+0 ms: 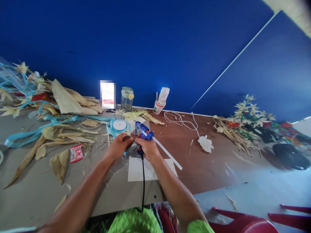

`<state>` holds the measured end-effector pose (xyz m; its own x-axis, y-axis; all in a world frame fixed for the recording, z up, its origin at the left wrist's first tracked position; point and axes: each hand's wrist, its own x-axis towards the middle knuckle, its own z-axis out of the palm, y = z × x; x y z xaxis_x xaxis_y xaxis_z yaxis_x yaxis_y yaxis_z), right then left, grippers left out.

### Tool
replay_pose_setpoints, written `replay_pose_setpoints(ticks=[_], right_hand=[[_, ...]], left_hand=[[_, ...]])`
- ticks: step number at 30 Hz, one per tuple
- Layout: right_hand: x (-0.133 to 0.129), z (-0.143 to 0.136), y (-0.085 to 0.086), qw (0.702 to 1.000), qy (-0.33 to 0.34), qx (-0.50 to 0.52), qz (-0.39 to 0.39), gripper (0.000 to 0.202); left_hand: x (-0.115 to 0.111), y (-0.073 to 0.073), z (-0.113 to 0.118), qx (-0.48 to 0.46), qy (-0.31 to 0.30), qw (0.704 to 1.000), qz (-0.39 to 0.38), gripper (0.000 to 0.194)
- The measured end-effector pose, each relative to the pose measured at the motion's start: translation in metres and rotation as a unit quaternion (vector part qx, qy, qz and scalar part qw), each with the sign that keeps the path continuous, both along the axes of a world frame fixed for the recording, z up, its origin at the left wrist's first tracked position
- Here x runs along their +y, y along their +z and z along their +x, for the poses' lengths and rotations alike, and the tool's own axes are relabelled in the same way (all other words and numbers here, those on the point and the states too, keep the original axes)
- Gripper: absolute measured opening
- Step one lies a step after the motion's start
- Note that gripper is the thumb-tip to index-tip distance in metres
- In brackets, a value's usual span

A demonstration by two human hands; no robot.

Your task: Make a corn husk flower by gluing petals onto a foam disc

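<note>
My right hand (147, 148) is wrapped round a blue glue gun (144, 132), whose nozzle points up and to the left. A long translucent glue stick (167, 153) sticks out of its back, and a black cord (143, 181) hangs down from the handle. Close beside it, my left hand (119, 146) is closed in a pinch near the nozzle; what lies between its fingertips is too small to make out. Just beyond the left hand stands a white spool (120, 125) with light blue ribbon. A sheet of white paper (136, 170) lies under the right wrist.
Dried husks (65, 97), blue ribbon (26, 137) and a red packet (76, 153) lie to the left. A glass jar (126, 100), a paper cup (159, 107) and a white cable (181, 120) are along the blue wall. White flowers (247, 111) stand right; a red stool (245, 223) is below.
</note>
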<state>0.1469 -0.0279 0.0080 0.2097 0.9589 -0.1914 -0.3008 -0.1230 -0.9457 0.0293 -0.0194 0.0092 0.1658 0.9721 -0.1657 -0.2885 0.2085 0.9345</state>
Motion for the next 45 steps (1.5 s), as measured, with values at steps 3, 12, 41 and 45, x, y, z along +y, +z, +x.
replay_pose_setpoints(ticks=[3, 12, 41, 45], right_hand=[[0.000, 0.000, 0.001, 1.000, -0.005, -0.013, 0.001, 0.012], [-0.003, -0.001, 0.010, 1.000, 0.008, 0.019, -0.001, 0.015], [-0.027, 0.061, 0.049, 0.961, 0.208, -0.176, 0.053, 0.025], [-0.029, 0.061, 0.046, 0.955, 0.215, -0.203, 0.035, 0.026]], left_hand=[[-0.001, 0.002, 0.002, 0.028, -0.009, 0.999, 0.021, 0.024], [-0.006, 0.009, 0.003, 0.077, 0.020, 0.996, 0.030, 0.028], [0.000, 0.005, -0.006, 0.036, 0.108, 0.993, 0.000, 0.033], [0.000, 0.003, -0.006, 0.033, 0.102, 0.994, 0.012, 0.032]])
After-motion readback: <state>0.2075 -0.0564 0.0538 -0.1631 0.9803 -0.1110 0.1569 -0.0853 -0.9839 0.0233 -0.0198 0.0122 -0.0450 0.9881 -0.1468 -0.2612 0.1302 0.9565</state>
